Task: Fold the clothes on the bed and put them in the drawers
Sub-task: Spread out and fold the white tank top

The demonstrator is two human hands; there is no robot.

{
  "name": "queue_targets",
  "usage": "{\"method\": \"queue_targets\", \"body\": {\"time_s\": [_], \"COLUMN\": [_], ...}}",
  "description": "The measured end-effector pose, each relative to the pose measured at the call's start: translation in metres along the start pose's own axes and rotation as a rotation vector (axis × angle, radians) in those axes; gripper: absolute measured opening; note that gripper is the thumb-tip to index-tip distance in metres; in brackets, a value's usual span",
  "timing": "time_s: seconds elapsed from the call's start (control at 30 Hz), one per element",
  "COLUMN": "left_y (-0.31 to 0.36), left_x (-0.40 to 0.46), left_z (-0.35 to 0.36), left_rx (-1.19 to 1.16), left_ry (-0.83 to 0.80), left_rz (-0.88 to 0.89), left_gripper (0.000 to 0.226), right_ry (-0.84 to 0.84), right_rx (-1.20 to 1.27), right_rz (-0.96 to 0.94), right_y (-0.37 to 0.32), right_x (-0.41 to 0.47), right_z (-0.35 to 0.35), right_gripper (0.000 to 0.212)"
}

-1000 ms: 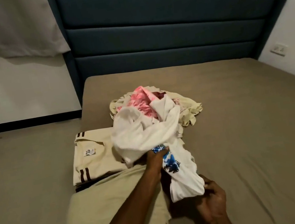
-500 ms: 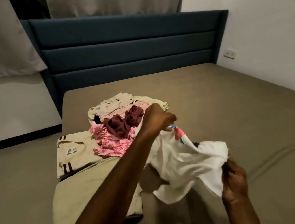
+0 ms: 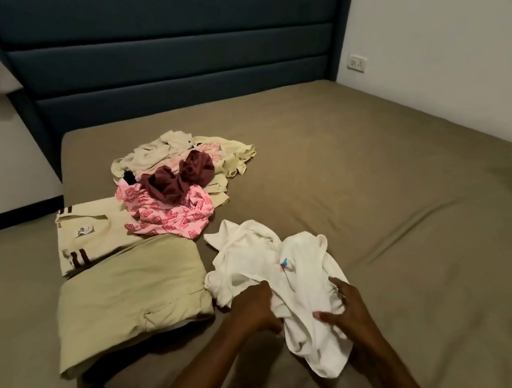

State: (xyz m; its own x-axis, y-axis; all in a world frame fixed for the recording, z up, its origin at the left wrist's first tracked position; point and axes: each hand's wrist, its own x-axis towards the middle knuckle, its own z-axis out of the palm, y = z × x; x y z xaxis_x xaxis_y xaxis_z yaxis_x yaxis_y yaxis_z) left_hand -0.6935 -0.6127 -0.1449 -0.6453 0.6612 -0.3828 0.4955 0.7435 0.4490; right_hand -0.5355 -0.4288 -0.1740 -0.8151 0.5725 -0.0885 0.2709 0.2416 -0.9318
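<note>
Both hands, left (image 3: 257,308) and right (image 3: 346,307), grip the crumpled white shirt (image 3: 257,259) on the bed (image 3: 379,193) (probably to spread it flat for folding).

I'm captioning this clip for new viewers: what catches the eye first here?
Both hands, left hand and right hand, grip a crumpled white garment on the near part of the bed. Behind it lies a loose pile topped by a maroon piece on pink patterned cloth, with two folded beige items to the left.

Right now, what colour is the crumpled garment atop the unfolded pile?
Dark maroon garment, head view.
</note>
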Motion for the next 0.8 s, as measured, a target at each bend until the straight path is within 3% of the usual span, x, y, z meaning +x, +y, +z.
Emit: {"method": "queue_targets", "body": {"time_s": [0.07,0.17,0.2,0.27,0.33,0.37,0.43,0.5,0.57,0.63,0.67,0.73,0.8], "left_y": [-0.012,-0.01,-0.008,-0.009,-0.01,-0.011,-0.015,-0.025,-0.036,-0.044,-0.048,-0.049,-0.044], "left_x": [-0.009,-0.007,-0.007,-0.005,-0.006,-0.004,-0.004,0.0,0.0,-0.001,0.002,0.002,-0.003], "left_z": [0.026,0.041,0.04,0.037,0.031,0.028,0.017,0.005,-0.009,-0.021,-0.027,-0.04,-0.052], "left_rx": [-0.076,-0.053,-0.061,-0.085,-0.042,-0.038,-0.016,0.201,0.377,0.43,0.388,0.26,0.173], "left_ry": [0.049,0.162,0.183,0.218,0.281,0.311,0.324,0.399,0.443,0.394,0.382,0.327,0.479], "left_rz": [0.079,0.105,0.114,0.126,0.146,0.145,0.074,-0.046,-0.159,-0.251,-0.21,-0.143,-0.093], "left_gripper": [0.108,0.129,0.128,0.099,0.06,0.053,0.06,0.077,0.096,0.1,0.09,0.046,0.018], "right_ry": [0.004,0.022,0.038,0.065,0.056,0.051,0.085,0.11,-0.022,-0.202,-0.255,-0.262,-0.237], "right_rx": [-0.218,-0.287,-0.287,-0.288,-0.176,-0.104,0.01,0.116,0.366,0.63,0.732,0.868,0.924], "right_rz": [-0.063,-0.106,-0.116,-0.114,0.014,0.123,0.284,0.35,0.503,0.616,0.595,0.518,0.432], "right_y": [0.03,0.032,0.025,0.003,-0.022,-0.03,-0.045,-0.05,-0.056,-0.06,-0.063,-0.064,-0.066], "right_x": [-0.011,-0.002,0.002,0.008,0.015,0.022,0.03,0.036,0.039,0.036,0.035,0.04,0.045], "right_z": [0.007,0.004,0.002,0.002,0.006,0.009,0.013,0.014,0.012,0.007,0.005,-0.001,-0.008], "right_gripper": [0.086,0.064,0.064,0.068,0.055,0.05,0.049,0.035,0.017,0.03,0.034,0.04,0.046]}}
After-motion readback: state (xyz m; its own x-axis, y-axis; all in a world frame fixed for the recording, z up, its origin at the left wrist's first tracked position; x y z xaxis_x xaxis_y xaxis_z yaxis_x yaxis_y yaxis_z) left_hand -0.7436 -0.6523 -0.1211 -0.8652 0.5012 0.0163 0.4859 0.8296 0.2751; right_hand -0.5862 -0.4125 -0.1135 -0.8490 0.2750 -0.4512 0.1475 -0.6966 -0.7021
